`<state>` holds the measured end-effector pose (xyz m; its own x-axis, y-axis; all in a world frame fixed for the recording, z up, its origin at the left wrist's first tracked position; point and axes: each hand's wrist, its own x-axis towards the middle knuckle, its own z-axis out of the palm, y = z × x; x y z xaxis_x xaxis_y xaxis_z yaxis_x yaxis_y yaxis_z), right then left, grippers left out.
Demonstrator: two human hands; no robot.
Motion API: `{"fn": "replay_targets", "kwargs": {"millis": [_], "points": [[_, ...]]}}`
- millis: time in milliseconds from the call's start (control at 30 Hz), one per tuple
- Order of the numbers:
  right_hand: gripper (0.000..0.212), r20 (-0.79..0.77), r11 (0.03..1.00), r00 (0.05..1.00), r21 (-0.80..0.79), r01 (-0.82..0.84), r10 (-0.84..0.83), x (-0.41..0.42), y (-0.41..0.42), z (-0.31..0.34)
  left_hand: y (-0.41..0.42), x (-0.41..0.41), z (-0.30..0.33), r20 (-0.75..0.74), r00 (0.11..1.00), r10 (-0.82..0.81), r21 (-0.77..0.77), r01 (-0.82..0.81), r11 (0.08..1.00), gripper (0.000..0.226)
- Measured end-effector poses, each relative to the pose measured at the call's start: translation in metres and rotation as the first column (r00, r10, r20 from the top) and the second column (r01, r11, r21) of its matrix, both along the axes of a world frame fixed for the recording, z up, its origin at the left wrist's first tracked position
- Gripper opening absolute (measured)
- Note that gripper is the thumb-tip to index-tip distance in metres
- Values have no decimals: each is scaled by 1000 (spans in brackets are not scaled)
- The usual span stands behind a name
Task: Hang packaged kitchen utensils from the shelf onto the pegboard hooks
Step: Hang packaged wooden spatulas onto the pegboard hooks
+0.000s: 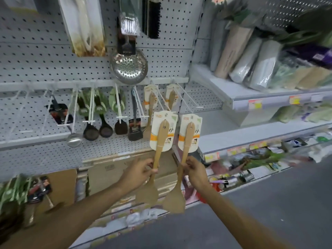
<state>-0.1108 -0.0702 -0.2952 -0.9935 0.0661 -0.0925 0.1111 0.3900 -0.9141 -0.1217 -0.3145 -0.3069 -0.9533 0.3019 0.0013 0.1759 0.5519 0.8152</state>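
Two wooden spatulas held up at the pegboard hooks

Left hand (139, 172) grips one smooth wooden spatula (156, 159) by its slim handle; right hand (195, 170) grips the other spatula (181, 169); their glossy header cards meet white wire hooks (186, 100) on perforated grey pegboard (36, 69).

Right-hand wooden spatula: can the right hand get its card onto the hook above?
Probably yes. The right hand grips the wooden spatula by its handle, the card's top sits just below the white hook, and nothing lies between them.

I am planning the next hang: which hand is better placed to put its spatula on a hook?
Probably the right hand: its spatula has the card just under the tip of a free hook.
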Motion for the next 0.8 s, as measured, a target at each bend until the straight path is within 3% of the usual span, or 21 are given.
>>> {"fn": "replay_targets", "kwargs": {"millis": [167,333,567,800], "points": [[41,10,999,999,-20,-35,35,-15,28,-9,17,4,-7,-4,999,39,-28,-39,999,5],[22,17,999,999,-4,-32,32,-38,33,-14,23,1,-9,5,999,45,-31,-45,998,5],[19,42,999,999,52,12,-14,-57,30,-18,21,-18,-5,-4,1000,-2,-24,2,1000,7],[23,63,999,997,11,35,-36,-80,24,-8,22,-32,3,-14,999,-31,19,31,999,12]]}}
